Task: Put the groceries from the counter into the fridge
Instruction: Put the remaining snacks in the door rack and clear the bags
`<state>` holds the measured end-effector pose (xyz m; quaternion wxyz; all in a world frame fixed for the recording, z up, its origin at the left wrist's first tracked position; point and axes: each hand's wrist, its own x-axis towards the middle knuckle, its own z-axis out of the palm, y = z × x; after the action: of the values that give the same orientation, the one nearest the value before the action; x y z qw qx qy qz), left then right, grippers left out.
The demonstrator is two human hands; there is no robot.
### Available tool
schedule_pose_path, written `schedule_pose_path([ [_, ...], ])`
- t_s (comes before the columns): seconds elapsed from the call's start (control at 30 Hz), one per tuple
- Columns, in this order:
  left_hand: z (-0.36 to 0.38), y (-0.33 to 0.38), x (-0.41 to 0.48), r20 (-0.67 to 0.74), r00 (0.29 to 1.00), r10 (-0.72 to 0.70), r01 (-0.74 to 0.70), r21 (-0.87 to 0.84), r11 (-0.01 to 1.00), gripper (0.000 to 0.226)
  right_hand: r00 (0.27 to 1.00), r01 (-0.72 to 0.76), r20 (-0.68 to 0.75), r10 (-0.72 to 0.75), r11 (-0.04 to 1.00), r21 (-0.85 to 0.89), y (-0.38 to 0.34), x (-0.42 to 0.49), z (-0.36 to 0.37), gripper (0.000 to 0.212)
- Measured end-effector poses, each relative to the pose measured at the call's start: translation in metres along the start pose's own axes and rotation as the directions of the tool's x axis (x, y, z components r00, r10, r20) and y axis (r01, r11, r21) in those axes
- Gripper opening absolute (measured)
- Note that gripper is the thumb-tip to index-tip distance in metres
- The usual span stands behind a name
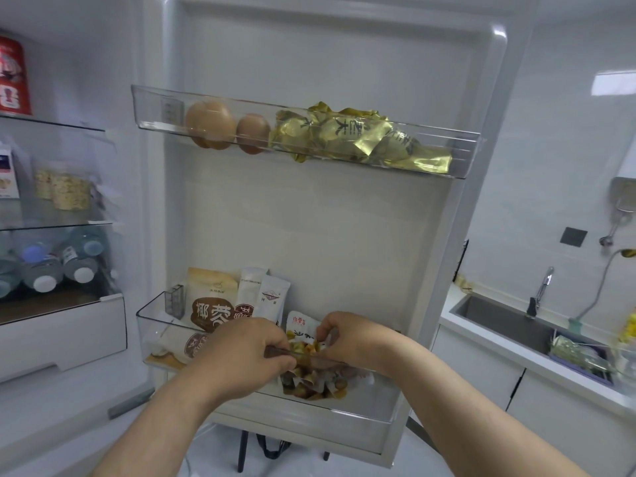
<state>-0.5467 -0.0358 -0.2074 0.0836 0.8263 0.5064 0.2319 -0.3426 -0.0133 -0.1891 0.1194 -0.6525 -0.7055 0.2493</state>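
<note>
Off to my right a steel sink [495, 316] sits below a white tiled wall [550, 132], with a chrome faucet [543, 289] at its back edge. A grey flexible hose [598, 287] arches up beside the faucet. A purple tray [578, 369] rests over the near end of the sink; I cannot tell what is in it. On the wall there is a black socket [573, 236] and, further right, a white wall-mounted appliance [623, 192]. White cabinet doors [481, 370] run under the sink. Low in my view, black legs [242, 452] stand on the floor.
</note>
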Motion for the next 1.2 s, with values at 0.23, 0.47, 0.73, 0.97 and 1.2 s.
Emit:
schedule_pose_path([
  [0.23,-0.001,0.0,-0.002,-0.005,1.0,0.014,-0.014,-0.005,1.0,0.022,0.997,0.075,0.013,-0.075,0.995,-0.058,0.007,-0.005,-0.007,0.03],
  [0.47,0.0,0.002,-0.004,-0.028,0.999,0.016,-0.017,-0.006,1.0,0.016,0.969,0.203,-0.134,-0.207,0.978,-0.047,0.012,-0.044,-0.011,0.019],
  [0.73,0.004,0.001,-0.003,-0.085,0.996,0.027,-0.027,-0.006,1.0,0.016,0.892,0.286,-0.296,-0.342,0.933,-0.217,0.032,-0.063,0.009,0.011],
  [0.97,0.015,0.0,-0.012,-0.195,0.977,0.084,-0.096,-0.051,0.994,0.012,0.704,0.311,-0.505,-0.5,0.856,-0.413,0.045,-0.069,0.028,0.011],
  [1.2,0.027,0.036,-0.02,-0.338,0.931,0.14,-0.222,-0.217,0.951,0.017,0.724,0.251,-0.565,-0.397,0.914,-0.32,0.084,-0.119,0.028,0.022],
])
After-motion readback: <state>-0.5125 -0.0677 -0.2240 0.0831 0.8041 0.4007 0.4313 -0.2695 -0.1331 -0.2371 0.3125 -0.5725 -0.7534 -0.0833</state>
